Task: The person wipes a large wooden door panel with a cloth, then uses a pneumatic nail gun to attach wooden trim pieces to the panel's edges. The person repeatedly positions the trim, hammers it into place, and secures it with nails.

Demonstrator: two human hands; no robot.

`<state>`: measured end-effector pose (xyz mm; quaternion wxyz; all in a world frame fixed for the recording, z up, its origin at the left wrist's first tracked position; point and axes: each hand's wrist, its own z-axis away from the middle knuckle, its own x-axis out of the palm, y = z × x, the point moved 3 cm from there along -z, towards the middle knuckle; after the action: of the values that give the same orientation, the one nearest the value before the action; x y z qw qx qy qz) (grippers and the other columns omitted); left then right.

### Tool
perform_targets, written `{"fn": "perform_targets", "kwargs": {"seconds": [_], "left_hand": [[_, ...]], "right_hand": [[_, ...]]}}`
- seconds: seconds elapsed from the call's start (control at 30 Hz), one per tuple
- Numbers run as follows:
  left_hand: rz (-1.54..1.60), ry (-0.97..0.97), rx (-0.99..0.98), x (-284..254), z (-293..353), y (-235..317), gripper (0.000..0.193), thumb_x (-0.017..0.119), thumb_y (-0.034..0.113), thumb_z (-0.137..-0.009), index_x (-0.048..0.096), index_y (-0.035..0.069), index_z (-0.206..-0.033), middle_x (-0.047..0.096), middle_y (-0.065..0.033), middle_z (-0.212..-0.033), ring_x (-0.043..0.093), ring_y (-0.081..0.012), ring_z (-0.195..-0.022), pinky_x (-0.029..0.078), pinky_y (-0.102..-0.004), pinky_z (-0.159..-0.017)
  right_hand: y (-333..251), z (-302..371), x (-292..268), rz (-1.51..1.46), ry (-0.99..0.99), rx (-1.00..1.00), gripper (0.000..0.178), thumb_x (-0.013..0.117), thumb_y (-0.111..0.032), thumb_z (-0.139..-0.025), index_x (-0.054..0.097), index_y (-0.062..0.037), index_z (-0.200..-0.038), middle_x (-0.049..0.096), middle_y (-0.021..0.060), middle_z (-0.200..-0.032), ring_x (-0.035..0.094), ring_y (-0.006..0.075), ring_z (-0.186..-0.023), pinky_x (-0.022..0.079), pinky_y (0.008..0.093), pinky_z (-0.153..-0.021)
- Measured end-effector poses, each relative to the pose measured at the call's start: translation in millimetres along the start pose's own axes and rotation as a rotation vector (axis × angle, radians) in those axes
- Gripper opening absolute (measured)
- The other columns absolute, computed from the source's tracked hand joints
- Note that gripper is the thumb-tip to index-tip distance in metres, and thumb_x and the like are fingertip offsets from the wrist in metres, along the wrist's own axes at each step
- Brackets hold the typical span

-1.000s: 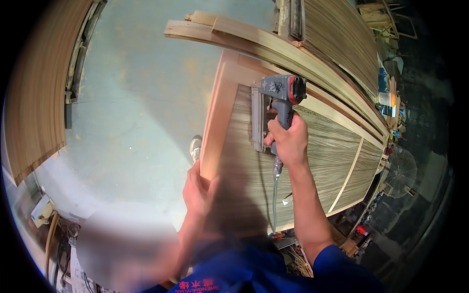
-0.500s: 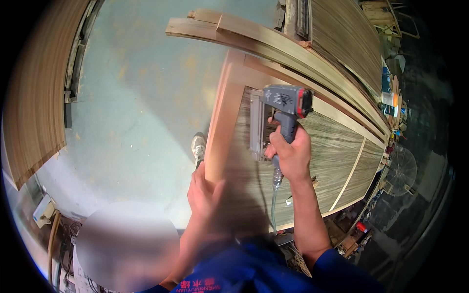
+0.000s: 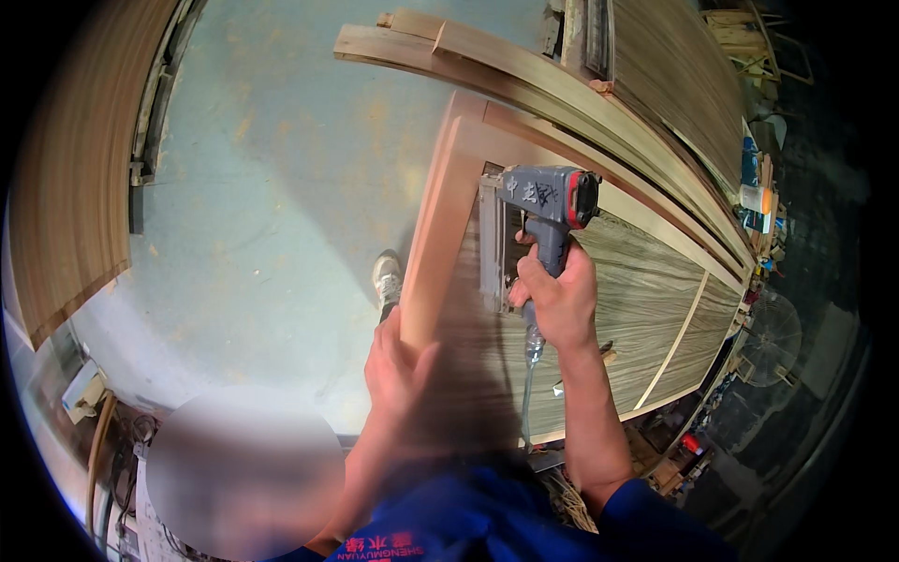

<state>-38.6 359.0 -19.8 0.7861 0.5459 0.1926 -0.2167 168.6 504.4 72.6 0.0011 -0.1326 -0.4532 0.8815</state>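
Observation:
My right hand (image 3: 559,295) is wrapped round the grip of a dark grey pneumatic nail gun (image 3: 541,195), one finger by its trigger. An air hose (image 3: 527,403) hangs from the bottom of the grip. The gun's long magazine stands over the wood-grained panel (image 3: 613,300), near the inner edge of a pale wooden frame board (image 3: 440,220). At the near end of that board, my left hand (image 3: 393,365) grips its left edge, the fingers along the outer side and the thumb over the top. Whether the gun's nose touches the wood I cannot tell.
Long wooden strips (image 3: 524,80) lie along the far side of the panel. Another wood-grained panel (image 3: 80,178) stands at the left, and more boards (image 3: 674,84) at the far right. A round fan (image 3: 770,339) is at the right. A shoe (image 3: 387,276) shows beside the board.
The whole scene has shifted slightly to the right in the picture. Both hands keep their grips, and the nail gun has barely moved against the panel.

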Motion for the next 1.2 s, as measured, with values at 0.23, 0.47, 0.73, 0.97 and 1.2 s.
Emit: {"fn": "perform_targets", "kwargs": {"seconds": [0.23, 0.47, 0.73, 0.97, 1.2], "left_hand": [[0.096, -0.110, -0.213, 4, 2, 1, 0.073, 0.084, 0.013, -0.091, 0.046, -0.001, -0.151, 0.068, -0.0156, -0.122, 0.069, -0.0213, -0.095, 0.056, -0.0354, -0.087], [-0.261, -0.195, 0.457, 71, 43, 100, 0.043, 0.081, 0.014, -0.086, 0.066, 0.006, -0.126, 0.064, -0.0178, -0.122, 0.062, -0.0398, -0.112, 0.052, -0.0475, -0.095], [-0.504, -0.308, 0.693, 268, 135, 171, 0.054, 0.089, 0.030, -0.077, 0.064, 0.013, -0.122, 0.066, -0.0123, -0.107, 0.066, -0.0391, -0.093, 0.056, -0.0493, -0.076], [-0.079, -0.499, 0.171, 295, 163, 168, 0.023, 0.080, 0.013, -0.092, 0.071, -0.005, -0.105, 0.076, -0.0086, -0.091, 0.072, -0.0131, -0.085, 0.057, -0.0290, -0.074], [0.259, -0.692, 0.272, 398, 273, 204, 0.020, 0.079, 0.004, -0.095, 0.068, -0.002, -0.111, 0.074, -0.0074, -0.103, 0.071, -0.0157, -0.094, 0.059, -0.0304, -0.083]], "right_hand": [[26, 59, -44, -0.025, 0.023, 0.085, 0.020, 0.064, -0.007, -0.094, 0.064, -0.0004, -0.113, 0.060, -0.0001, -0.078, 0.060, 0.0098, -0.068, 0.051, 0.0298, -0.063], [92, 193, -157, 0.445, 0.063, 0.024, 0.034, 0.070, -0.019, -0.089, 0.063, -0.0027, -0.118, 0.070, 0.0227, -0.087, 0.071, 0.0413, -0.082, 0.056, 0.0472, -0.074], [233, 386, -309, 0.454, 0.179, 0.361, 0.035, 0.074, -0.023, -0.088, 0.066, 0.0010, -0.111, 0.072, 0.0278, -0.089, 0.074, 0.0441, -0.087, 0.059, 0.0489, -0.076], [363, 521, -423, 0.279, 0.347, 0.241, 0.028, 0.075, -0.018, -0.086, 0.065, 0.0025, -0.101, 0.071, 0.0240, -0.081, 0.073, 0.0428, -0.073, 0.059, 0.0468, -0.066], [442, 578, -499, 0.169, 0.636, 0.327, 0.023, 0.070, -0.012, -0.085, 0.061, 0.0006, -0.102, 0.066, 0.0230, -0.075, 0.067, 0.0436, -0.066, 0.054, 0.0462, -0.063]]}}
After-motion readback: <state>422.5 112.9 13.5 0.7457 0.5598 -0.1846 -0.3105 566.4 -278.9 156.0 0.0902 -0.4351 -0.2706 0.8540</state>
